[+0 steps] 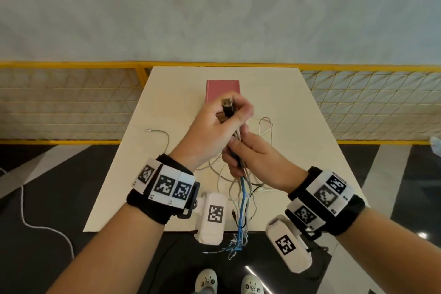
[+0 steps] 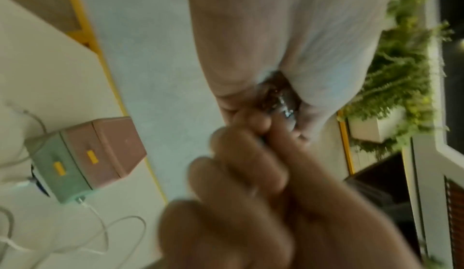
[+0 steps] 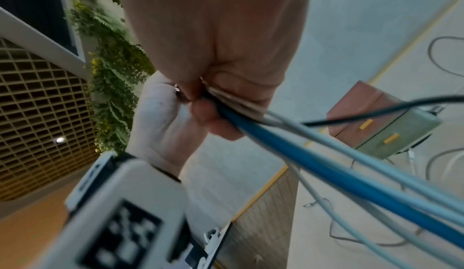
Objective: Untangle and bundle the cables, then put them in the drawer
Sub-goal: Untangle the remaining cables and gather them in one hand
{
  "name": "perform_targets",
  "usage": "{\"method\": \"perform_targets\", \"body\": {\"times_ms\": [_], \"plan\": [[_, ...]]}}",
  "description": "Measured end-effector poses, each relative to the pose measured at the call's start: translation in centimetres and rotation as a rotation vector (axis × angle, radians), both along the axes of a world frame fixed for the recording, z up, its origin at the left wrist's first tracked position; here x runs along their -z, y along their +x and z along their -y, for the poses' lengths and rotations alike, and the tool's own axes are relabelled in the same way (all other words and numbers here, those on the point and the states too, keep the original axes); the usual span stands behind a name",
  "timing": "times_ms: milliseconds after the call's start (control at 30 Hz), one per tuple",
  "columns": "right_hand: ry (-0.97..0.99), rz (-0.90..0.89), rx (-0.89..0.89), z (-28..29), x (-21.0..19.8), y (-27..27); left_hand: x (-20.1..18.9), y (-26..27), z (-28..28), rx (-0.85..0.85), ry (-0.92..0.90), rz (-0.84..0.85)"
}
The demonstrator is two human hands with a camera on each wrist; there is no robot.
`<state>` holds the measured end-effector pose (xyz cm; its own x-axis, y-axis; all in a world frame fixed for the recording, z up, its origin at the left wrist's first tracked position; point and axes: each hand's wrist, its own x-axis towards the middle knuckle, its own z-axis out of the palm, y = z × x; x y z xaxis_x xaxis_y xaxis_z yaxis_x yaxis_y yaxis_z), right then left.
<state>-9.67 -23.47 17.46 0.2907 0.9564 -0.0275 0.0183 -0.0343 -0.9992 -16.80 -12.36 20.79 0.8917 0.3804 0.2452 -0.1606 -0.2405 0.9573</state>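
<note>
Above the middle of the white table (image 1: 167,93), both hands hold one bundle of cables (image 1: 242,198): a blue one with several grey and white ones. My left hand (image 1: 214,126) grips the top end, where USB plugs (image 1: 228,106) stick out of the fist. Just below, my right hand (image 1: 248,157) pinches the same strands (image 3: 251,120). The loose tails hang past the table's front edge. More white cable (image 1: 263,126) lies looped on the table. The small drawer box (image 1: 223,89) stands behind the hands; its pink and green drawers (image 2: 88,158) with yellow handles look closed.
A thin grey cable (image 1: 162,135) lies alone on the table's left side. A yellow mesh railing (image 1: 71,102) runs behind the table. A white cord (image 1: 35,222) trails on the dark floor at the left. Green plants (image 3: 110,75) hang at one side.
</note>
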Motion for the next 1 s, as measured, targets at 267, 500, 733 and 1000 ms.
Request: {"method": "perform_targets", "body": {"times_ms": [267,500,733,1000], "plan": [[0.060,-0.035,-0.012,-0.3,0.4,-0.3,-0.3,0.2,-0.1,0.064,0.012,0.060],[0.058,0.006,-0.015,-0.2,0.3,0.3,-0.8,0.5,-0.6,0.112,0.136,0.096],[0.077,-0.011,0.003,-0.2,-0.1,0.7,0.5,0.5,-1.3,0.085,0.230,0.031],[0.020,-0.075,0.010,-0.4,-0.1,1.2,1.0,0.5,-1.7,0.115,0.479,0.004]]}}
